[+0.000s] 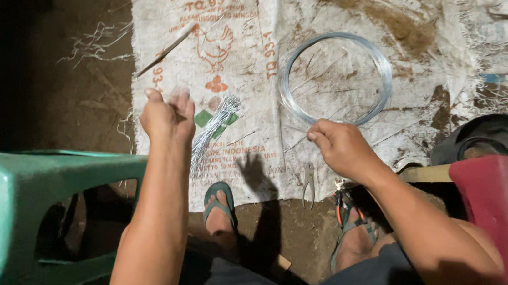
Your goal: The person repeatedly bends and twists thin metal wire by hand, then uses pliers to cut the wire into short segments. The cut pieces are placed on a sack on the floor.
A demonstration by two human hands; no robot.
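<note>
My right hand point(341, 147) is closed in a pinch on thin silver wire at the near edge of a round wire coil point(388, 81), which lies flat on a white woven sack point(245, 47). My left hand point(169, 115) is raised over the sack's left part with its fingers curled shut and slightly blurred. It seems to grip the other end of the same wire strand, which is barely visible. Just right of my left hand, a bundle of short cut wire pieces point(214, 129) lies on the sack.
Pliers point(309, 186) lie on the sack's near edge between my sandalled feet point(220, 205). A thin stick point(166, 51) lies at the sack's far left. A green plastic stool point(9, 198) stands at left, with a red plastic object point(505, 206) and a black round item point(493, 139) at right. The floor is dirt.
</note>
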